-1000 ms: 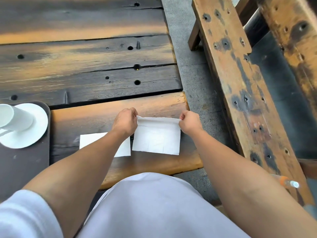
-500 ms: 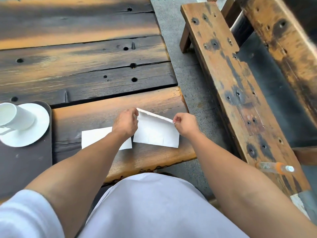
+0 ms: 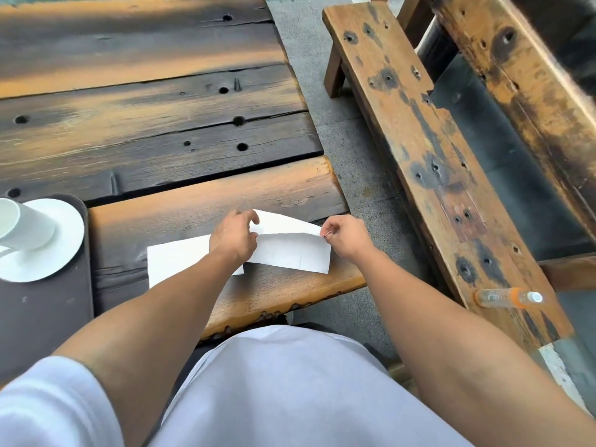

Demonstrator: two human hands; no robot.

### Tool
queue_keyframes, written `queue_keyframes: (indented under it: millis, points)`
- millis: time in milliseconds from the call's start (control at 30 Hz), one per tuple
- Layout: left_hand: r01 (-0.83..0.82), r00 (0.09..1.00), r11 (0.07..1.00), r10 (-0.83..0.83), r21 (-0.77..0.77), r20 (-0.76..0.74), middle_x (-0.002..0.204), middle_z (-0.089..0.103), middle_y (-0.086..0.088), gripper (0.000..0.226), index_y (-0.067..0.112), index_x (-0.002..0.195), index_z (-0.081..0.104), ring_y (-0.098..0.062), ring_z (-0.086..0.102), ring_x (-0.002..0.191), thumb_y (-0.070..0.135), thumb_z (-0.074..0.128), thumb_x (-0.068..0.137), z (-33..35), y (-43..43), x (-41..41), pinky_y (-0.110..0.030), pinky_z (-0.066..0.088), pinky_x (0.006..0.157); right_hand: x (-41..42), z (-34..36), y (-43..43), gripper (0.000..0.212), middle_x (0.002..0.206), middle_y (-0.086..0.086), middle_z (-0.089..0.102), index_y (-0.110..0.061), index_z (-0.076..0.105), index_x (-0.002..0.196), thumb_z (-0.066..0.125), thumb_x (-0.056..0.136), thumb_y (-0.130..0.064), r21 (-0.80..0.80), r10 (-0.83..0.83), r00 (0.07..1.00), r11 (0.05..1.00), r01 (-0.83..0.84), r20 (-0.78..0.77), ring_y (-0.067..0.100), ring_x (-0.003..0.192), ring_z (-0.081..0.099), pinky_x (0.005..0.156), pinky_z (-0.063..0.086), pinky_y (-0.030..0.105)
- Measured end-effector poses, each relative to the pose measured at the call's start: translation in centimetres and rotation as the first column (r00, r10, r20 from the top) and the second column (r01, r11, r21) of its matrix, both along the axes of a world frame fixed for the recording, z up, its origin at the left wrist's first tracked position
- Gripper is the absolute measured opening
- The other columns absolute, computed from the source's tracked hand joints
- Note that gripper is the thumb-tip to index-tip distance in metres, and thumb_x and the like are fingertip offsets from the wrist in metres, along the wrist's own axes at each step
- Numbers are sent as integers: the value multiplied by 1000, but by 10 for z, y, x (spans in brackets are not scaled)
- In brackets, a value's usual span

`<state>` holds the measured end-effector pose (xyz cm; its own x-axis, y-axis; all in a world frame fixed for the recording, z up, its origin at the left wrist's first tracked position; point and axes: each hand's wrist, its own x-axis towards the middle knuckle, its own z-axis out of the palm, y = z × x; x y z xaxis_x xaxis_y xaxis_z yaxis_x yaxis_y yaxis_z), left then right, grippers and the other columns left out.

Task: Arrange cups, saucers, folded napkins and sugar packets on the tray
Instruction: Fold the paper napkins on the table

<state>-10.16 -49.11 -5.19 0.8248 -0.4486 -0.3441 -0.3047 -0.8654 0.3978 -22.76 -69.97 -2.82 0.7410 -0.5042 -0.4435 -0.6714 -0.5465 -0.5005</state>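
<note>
A white napkin (image 3: 290,250) lies on the near plank of the wooden table, its top half folded over toward me. My left hand (image 3: 233,235) pinches the fold's left end and my right hand (image 3: 343,235) pinches its right corner. A second white napkin (image 3: 177,258) lies flat just to the left, partly under my left wrist. At the far left a dark tray (image 3: 48,311) carries a white saucer (image 3: 61,250) with a white cup (image 3: 24,225) standing on it. No sugar packets are in view.
The table (image 3: 145,101) of dark weathered planks stretches away from me. A wooden bench (image 3: 429,162) runs along the right across a strip of grey floor, and a clear bottle with an orange band (image 3: 506,298) lies on its near end.
My hands have brought the napkin's far edge over toward me, so the fold is lower and the napkin narrower. The camera has shifted and the bottle on the bench has come into view.
</note>
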Motion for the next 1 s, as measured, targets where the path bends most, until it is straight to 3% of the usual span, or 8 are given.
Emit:
queue_keyframes:
  millis: [133, 400, 633, 733, 900, 1000]
  points:
    - [-17, 999, 1000, 18, 16, -33, 114, 55, 1, 22, 29, 118, 60, -23, 57, 99, 22, 60, 97, -5, 3, -9, -35, 49, 81, -7, 0, 4, 28, 81, 2, 70, -25, 70, 74, 59, 86, -3, 49, -1, 1000, 999, 1, -1, 15, 76, 61, 68, 43, 21]
    - [-46, 997, 997, 49, 61, -63, 118, 52, -3, 24, 27, 119, 57, -27, 58, 98, 22, 61, 96, -19, 16, -22, -37, 51, 84, -22, -15, 12, 34, 78, -3, 69, -30, 64, 61, 62, 83, -4, 82, 38, 998, 996, -34, -52, 17, 79, 64, 74, 52, 28]
    - [-56, 995, 994, 63, 92, -79, 109, 50, -3, 9, 23, 100, 62, -25, 54, 90, 22, 54, 98, -30, 31, -32, -34, 46, 77, -38, -26, 23, 23, 78, -5, 66, -23, 73, 76, 62, 85, -4, 116, 65, 992, 992, -53, -105, 11, 74, 57, 57, 39, 17]
    - [-55, 993, 994, 64, 94, -101, 110, 51, -4, 9, 22, 100, 61, -27, 56, 93, 22, 52, 98, -33, 33, -34, -36, 49, 81, -42, -36, 28, 31, 82, -4, 66, -27, 70, 73, 61, 81, 1, 158, 34, 992, 987, -15, -121, 14, 79, 58, 57, 39, 19]
    - [-25, 996, 995, 33, 97, -82, 111, 52, -4, 11, 21, 103, 60, -26, 55, 92, 24, 51, 98, -34, 25, -26, -34, 46, 79, -45, -41, 34, 44, 102, 0, 64, -26, 73, 90, 53, 73, 9, 202, 40, 989, 979, -11, -141, 15, 85, 55, 56, 38, 15]
    - [1, 996, 997, 6, 78, -85, 114, 55, -5, 13, 22, 107, 61, -28, 57, 97, 25, 51, 98, -33, 11, -17, -35, 47, 82, -41, -45, 35, 40, 102, -1, 64, -29, 72, 89, 52, 76, 4, 165, -29, 990, 985, 51, -135, 19, 88, 60, 65, 48, 21]
